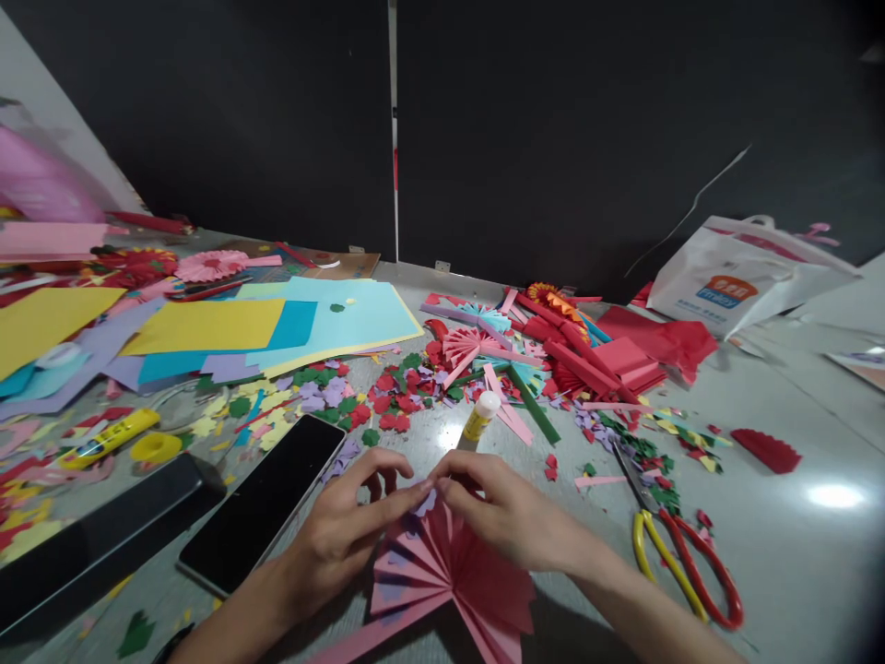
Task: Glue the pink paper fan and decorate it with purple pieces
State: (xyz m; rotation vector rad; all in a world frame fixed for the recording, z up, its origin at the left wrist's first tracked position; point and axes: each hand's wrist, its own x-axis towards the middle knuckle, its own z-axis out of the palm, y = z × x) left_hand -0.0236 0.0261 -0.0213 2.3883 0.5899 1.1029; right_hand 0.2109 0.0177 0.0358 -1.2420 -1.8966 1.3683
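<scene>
A pink pleated paper fan [477, 576] stands spread in front of me, with small purple paper pieces along its left folds. At its top edge, my left hand [338, 530] has its thumb and index finger pressed against a small purple paper cut-out [427, 503]. My right hand [508, 512] pinches at the same spot, its fingertips meeting those of the left. Exactly which layer of paper each fingertip grips is partly hidden. Just beyond my right hand a glue stick [478, 420] with a white cap stands upright.
Scissors [654, 521] with red and yellow handles lie to the right. On the left are a phone [266, 503], a black case [103, 544] and a yellow cutter [111, 438]. Paper sheets [207, 327], scattered cut-outs [394, 397] and a white bag [733, 272] lie farther back.
</scene>
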